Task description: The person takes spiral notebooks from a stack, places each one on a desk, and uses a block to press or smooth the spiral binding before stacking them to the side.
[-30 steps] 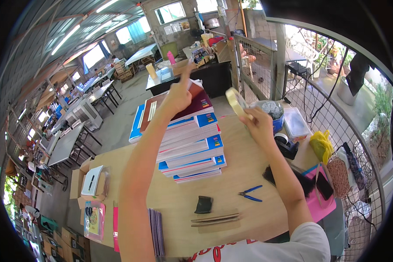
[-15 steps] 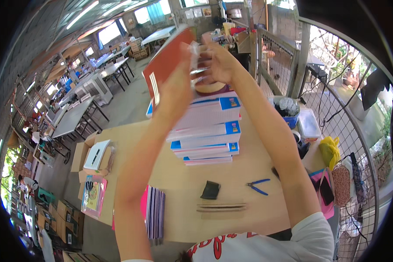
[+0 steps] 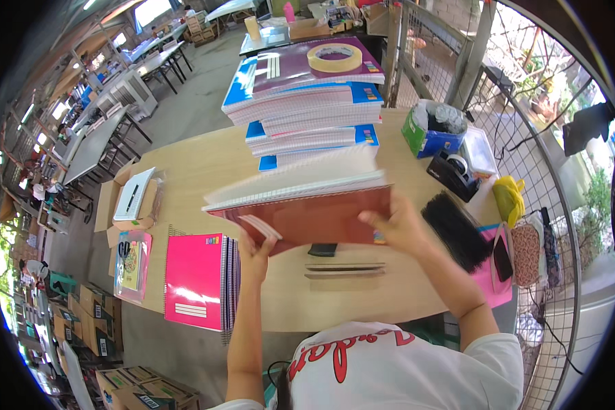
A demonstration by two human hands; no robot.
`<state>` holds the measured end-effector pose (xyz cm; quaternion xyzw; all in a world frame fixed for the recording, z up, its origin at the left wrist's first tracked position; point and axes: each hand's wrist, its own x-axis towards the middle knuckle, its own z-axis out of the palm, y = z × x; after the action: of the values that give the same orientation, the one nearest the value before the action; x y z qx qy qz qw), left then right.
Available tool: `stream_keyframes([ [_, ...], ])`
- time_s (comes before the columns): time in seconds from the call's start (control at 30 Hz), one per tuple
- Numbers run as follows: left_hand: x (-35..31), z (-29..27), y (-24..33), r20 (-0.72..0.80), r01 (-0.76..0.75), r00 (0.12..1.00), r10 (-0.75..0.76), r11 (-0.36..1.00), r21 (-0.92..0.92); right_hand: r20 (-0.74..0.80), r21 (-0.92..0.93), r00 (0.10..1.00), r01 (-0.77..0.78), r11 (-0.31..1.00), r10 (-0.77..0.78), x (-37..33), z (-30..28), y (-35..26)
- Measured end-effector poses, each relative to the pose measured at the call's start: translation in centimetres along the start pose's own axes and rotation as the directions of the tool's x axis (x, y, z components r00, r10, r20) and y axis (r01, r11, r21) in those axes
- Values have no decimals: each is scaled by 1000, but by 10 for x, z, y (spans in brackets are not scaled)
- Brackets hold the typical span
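Observation:
Both my hands hold a notebook (image 3: 307,217) with a reddish-brown cover and a thick block of white pages, tilted over the table. My left hand (image 3: 256,254) grips its lower left corner, and my right hand (image 3: 396,224) is closed on the right end, thumb on the cover. Beyond it rises a tall stack of unbound notebooks (image 3: 307,109) with blue and purple covers; a roll of tape (image 3: 335,58) lies on top. Partly hidden beneath the held notebook is a small black object (image 3: 322,250). Thin strips (image 3: 345,270) lie nearer me.
Pink spiral-bound notebooks (image 3: 195,277) are piled at the left, by a plastic-wrapped pack (image 3: 132,266) and an open carton (image 3: 109,205). On the right are a bundle of black strands (image 3: 458,231), a tape dispenser (image 3: 452,176), a blue-green box (image 3: 434,133) and a yellow bag (image 3: 509,199).
The brown notebook has come down from above the stack toward me, now held low between both hands. My view has tipped lower, and the tape roll on the stack shows fully.

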<state>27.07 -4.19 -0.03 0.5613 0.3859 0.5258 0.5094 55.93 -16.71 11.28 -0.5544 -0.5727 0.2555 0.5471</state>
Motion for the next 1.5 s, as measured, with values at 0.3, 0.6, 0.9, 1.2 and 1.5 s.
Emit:
stream_keyframes([
  [0.3, -48, -71, -81, 67, 141, 989, -136, 986, -86, 167, -98, 983, -55, 994, 71, -55, 83, 64],
  [0.6, -68, -68, -99, 108, 296, 945, -309, 947, 123, 164, -318, 963, -154, 935, 215, -75, 55, 64],
  [0.9, -111, -20, -165, 367, 334, 890, -270, 935, -122, 10, 280, 974, -220, 934, 226, -163, 38, 182],
  [1.2, -133, 107, 37, 277, -620, 767, 579, 554, 556, 0, 383, 922, -357, 852, 386, -177, 47, 201],
  [1.5, -121, 153, 19, 549, -686, 727, 412, 468, 558, -551, -812, 834, -532, 241, -16, -149, -125, 246],
])
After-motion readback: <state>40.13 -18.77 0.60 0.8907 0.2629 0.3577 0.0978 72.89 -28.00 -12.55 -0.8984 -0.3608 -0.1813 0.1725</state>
